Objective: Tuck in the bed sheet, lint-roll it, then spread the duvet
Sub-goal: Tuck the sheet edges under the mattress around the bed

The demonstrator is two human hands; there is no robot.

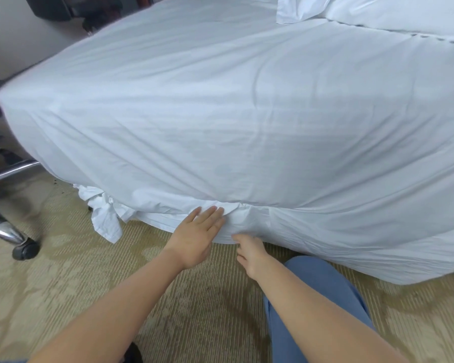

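— How does the sheet (220,121) handle?
— Soft, light, I'd guess. Left hand (195,235) presses flat, fingers straight, at the bed's lower edge; right hand (250,254) pinches loose cloth just beside.

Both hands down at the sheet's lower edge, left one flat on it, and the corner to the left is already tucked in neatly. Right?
Not the corner. The head view shows the sheet corner hanging loose and crumpled over the carpet. The rest holds: left hand lies flat on the sheet, right hand at its lower edge.
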